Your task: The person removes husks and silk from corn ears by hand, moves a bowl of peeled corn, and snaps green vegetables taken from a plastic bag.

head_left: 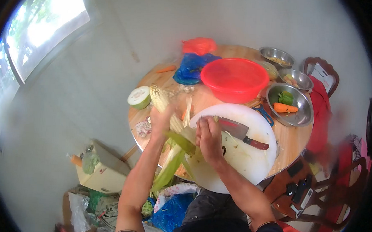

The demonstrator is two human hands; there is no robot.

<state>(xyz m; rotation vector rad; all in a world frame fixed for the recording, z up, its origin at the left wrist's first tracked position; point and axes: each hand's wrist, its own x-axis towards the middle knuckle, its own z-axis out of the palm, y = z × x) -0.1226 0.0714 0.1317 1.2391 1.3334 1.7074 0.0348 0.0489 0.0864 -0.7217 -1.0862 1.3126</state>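
My left hand (163,118) is wrapped round a pale yellow ear of corn (159,99), its tip pointing up and away from me. Green corn husk (180,143) is peeled back from the lower end and hangs down in strips. My right hand (208,137) is closed on the corn husk near that end, over the round white cutting board (250,168). What lies inside its fingers is partly hidden. A cleaver (234,128) with a brown handle rests on the board, just beyond my right hand. Small scraps lie around it.
On the round wooden table (154,78) stand a red basin (235,78), a blue plastic bag (192,70), a cut green gourd (139,98) and blue-handled scissors (265,114). A steel bowl (306,106) holds a carrot and green pepper. Bags and a bin (102,174) crowd the floor.
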